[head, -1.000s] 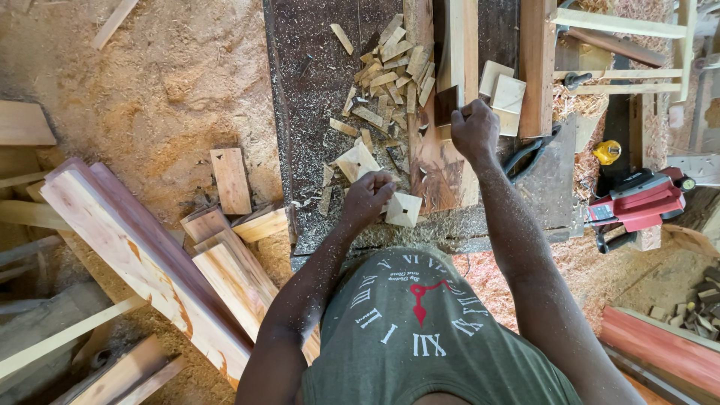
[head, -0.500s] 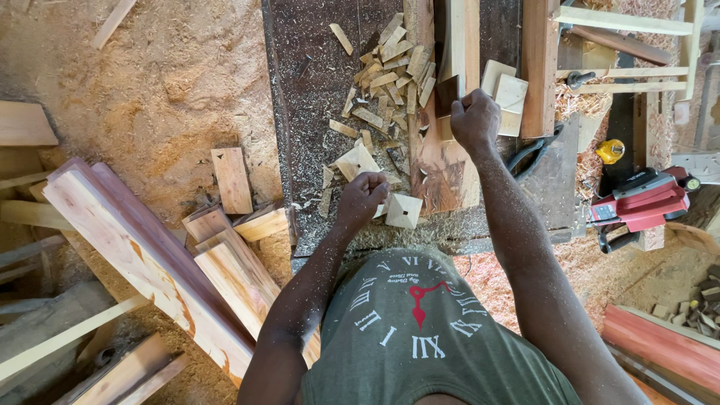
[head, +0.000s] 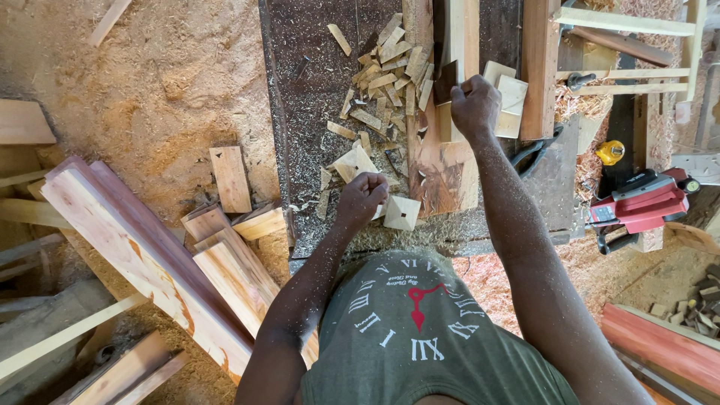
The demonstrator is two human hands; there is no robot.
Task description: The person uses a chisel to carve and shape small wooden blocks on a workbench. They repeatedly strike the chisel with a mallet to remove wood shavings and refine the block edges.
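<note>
Far to the left of both hands, long reddish planks lie slanted on the sawdust-covered floor, with a few short offcut boards between them and the dark worktable. The left hand rests near the front edge of that table, its fingers curled into a loose fist; it seems to grip something small, but what is inside cannot be told. Just to its right, almost touching the knuckles, sits a small square wood block with pale faces. Just beyond the left hand lies a flat pale wood piece, and farther up the table, between the two hands and above them, spreads a heap of thin wood chips. The right hand is raised farther away than the left, closed tightly around a dark-headed tool whose exact kind cannot be made out; it is held over an upright pale strip of wood that stands against a broad reddish board. Right beside this hand are two light square blocks and a long brown beam. Well to the right of the right forearm lies a red power planer, with a yellow round thing just above it.
</note>
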